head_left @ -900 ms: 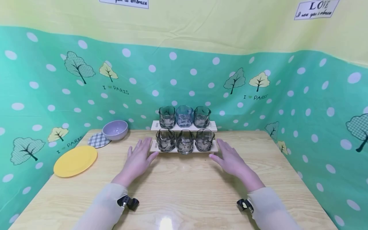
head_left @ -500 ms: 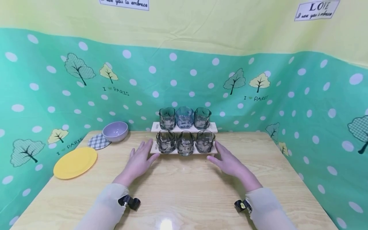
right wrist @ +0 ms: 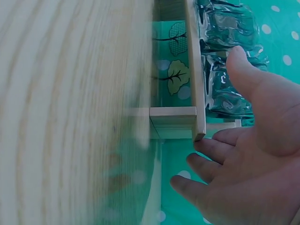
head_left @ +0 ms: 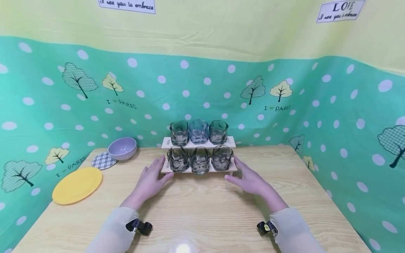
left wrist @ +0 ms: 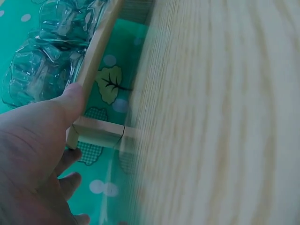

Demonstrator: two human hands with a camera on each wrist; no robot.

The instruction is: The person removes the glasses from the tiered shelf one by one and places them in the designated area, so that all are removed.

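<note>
A two-tier light wooden shelf (head_left: 229, 141) bears two rows of wavy glass tumblers. Smoky grey tumblers (head_left: 200, 160) fill the lower tier; a bluish tumbler (head_left: 198, 132) stands between two greyish ones above. At the shelf's left end, my left hand (head_left: 151, 181) has its thumb on the lower board's front edge and its fingers along the end. My right hand (head_left: 251, 180) mirrors it at the right end, fingers extended. In the right wrist view its fingertips (right wrist: 201, 144) are right at the board's corner, and its thumb overlaps a tumbler (right wrist: 227, 86).
On the left of the wooden table (head_left: 202, 211) lie a yellow plate (head_left: 77, 185) and a checked round mat (head_left: 103, 161), with a purple bowl (head_left: 122, 148) partly over the mat. A green polka-dot cloth (head_left: 152, 84) hangs behind and along the sides.
Both hands have drawn slightly inward against the shelf's ends, the right one leftward. The head view has shifted a little. The tumblers keep their places on the shelf.
</note>
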